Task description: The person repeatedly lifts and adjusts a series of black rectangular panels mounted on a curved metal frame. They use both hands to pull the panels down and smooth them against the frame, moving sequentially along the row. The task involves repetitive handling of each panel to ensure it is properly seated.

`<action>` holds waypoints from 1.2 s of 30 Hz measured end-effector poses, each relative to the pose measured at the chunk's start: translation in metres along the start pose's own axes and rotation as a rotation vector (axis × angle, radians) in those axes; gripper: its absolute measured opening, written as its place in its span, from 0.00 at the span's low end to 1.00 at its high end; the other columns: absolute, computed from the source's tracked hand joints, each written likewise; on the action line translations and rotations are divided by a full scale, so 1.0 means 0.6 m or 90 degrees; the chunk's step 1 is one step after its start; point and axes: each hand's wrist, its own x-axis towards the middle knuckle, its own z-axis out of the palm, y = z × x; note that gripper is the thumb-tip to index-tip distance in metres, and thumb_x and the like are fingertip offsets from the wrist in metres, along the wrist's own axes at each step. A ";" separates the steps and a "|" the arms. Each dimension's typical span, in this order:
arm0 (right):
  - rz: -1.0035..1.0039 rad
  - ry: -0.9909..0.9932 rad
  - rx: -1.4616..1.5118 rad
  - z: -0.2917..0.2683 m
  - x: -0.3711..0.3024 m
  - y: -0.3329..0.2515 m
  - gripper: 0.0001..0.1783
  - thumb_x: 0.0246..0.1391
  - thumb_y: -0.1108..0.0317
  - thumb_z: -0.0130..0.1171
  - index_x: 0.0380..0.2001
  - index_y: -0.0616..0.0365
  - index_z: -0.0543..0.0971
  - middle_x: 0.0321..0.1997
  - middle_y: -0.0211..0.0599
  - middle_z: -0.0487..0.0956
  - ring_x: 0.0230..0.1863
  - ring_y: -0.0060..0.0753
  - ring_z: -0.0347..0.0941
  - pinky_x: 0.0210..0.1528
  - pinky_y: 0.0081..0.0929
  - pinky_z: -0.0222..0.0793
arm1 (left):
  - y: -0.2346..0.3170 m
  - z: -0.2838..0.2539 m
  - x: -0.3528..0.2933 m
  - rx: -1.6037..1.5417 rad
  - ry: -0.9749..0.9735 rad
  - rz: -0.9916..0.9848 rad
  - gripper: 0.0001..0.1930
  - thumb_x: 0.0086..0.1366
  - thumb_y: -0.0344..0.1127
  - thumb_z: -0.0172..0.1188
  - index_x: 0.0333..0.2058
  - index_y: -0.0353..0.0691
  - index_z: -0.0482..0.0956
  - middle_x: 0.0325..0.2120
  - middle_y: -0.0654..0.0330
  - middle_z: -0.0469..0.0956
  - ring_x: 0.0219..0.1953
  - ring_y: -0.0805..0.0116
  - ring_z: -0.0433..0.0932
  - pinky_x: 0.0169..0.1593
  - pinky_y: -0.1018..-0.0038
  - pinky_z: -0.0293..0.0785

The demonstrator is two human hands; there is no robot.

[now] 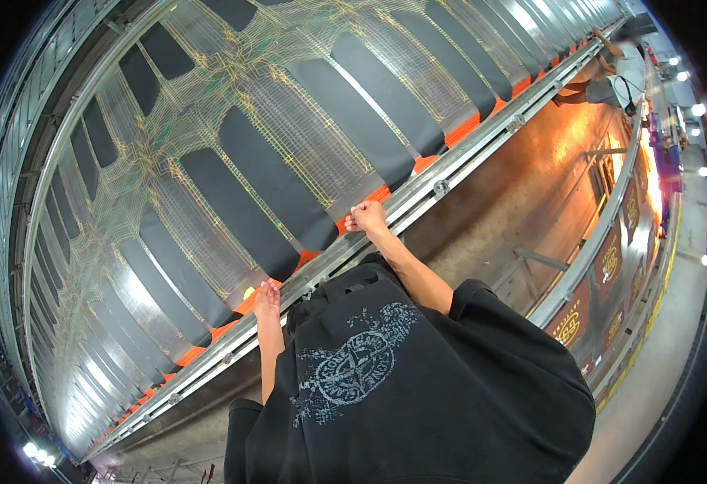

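In front of me runs a long slanted table (313, 173) covered with shiny see-through sheeting, yellow and green grid lines and dark grey panels (269, 181). Orange strips (377, 194) show along its near edge. My left hand (267, 300) rests by that edge, its fingers stretched out, beside an orange strip and a small yellow piece (248, 292). Farther right, my right hand (366, 216) is closed at the edge next to another orange strip. Its fingers are curled inward, and what they hold, if anything, is hidden.
A metal rail (482, 158) with round fittings borders the table's near side. Behind me on the right stands another long table edge (567, 282) with brown printed panels (611, 258) below it. A person (623, 77) leans over the rail at the far right.
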 end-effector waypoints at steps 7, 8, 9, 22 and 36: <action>-0.027 0.005 0.006 0.001 0.016 0.014 0.04 0.60 0.79 0.52 0.29 0.64 0.73 0.25 0.46 0.82 0.21 0.38 0.82 0.22 0.36 0.85 | -0.007 -0.002 0.003 -0.029 0.018 0.004 0.09 0.74 0.34 0.60 0.45 0.34 0.77 0.37 0.57 0.82 0.35 0.69 0.81 0.39 0.72 0.84; -0.030 0.002 0.007 0.000 0.016 0.016 0.05 0.60 0.79 0.53 0.29 0.64 0.73 0.25 0.47 0.82 0.21 0.38 0.82 0.22 0.36 0.85 | -0.008 0.006 -0.001 -0.039 0.027 0.003 0.08 0.73 0.34 0.60 0.44 0.34 0.77 0.37 0.57 0.82 0.34 0.68 0.81 0.37 0.71 0.84; -0.034 -0.001 0.008 -0.003 0.016 0.017 0.06 0.60 0.78 0.53 0.28 0.64 0.73 0.25 0.47 0.82 0.21 0.38 0.82 0.23 0.36 0.85 | -0.009 0.012 -0.006 -0.032 0.043 0.009 0.08 0.72 0.33 0.60 0.44 0.34 0.76 0.36 0.57 0.82 0.32 0.67 0.81 0.36 0.70 0.84; -0.008 0.018 -0.010 -0.006 -0.011 -0.014 0.12 0.61 0.66 0.58 0.29 0.66 0.74 0.26 0.49 0.82 0.22 0.37 0.82 0.24 0.33 0.83 | 0.009 0.067 -0.060 -0.005 0.063 -0.035 0.10 0.72 0.36 0.54 0.40 0.35 0.75 0.37 0.53 0.85 0.31 0.64 0.82 0.32 0.72 0.83; 0.140 -0.176 0.128 -0.025 -0.029 -0.007 0.19 0.76 0.57 0.36 0.35 0.54 0.71 0.40 0.48 0.86 0.28 0.33 0.80 0.29 0.29 0.73 | 0.006 0.045 -0.028 -0.063 -0.015 -0.093 0.10 0.74 0.36 0.58 0.43 0.34 0.79 0.33 0.59 0.84 0.28 0.75 0.80 0.28 0.80 0.79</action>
